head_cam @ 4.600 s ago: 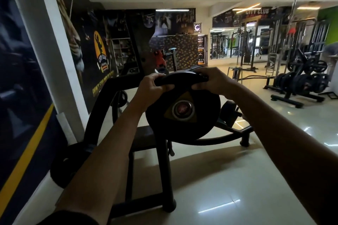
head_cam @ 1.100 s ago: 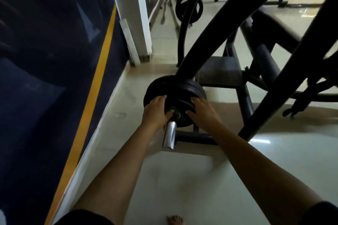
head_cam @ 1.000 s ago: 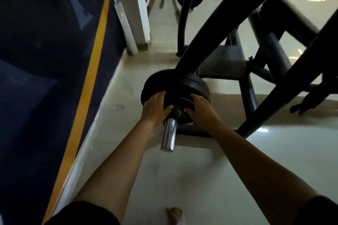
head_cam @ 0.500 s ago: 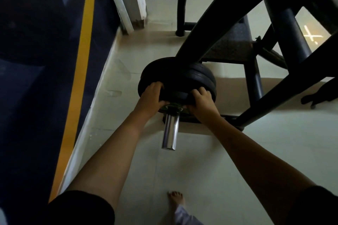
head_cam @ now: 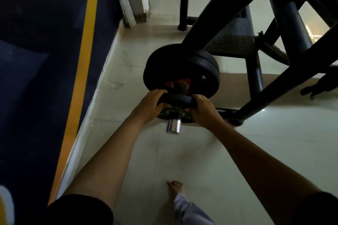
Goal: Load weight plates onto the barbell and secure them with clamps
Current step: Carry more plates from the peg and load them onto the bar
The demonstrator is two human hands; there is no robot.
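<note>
A small black weight plate (head_cam: pixel 176 99) with a green label sits on the chrome sleeve (head_cam: pixel 173 126) of the bar, close to its free end. My left hand (head_cam: pixel 150 105) grips its left rim and my right hand (head_cam: pixel 203 109) grips its right rim. Behind it, with a gap between, hang larger black plates (head_cam: pixel 181 65); the nearest one shows a red label. No clamp is in view.
Thick black machine frame bars (head_cam: pixel 219 11) cross overhead and to the right, with a textured footplate (head_cam: pixel 232 42) behind the plates. A dark wall with a yellow stripe (head_cam: pixel 86 60) runs along the left. My bare foot (head_cam: pixel 176 187) stands on the pale tiled floor.
The small plate has slid along the sleeve toward me, away from the larger plates, uncovering the red label. Less chrome sleeve sticks out in front of it. Both hands stay on its rim.
</note>
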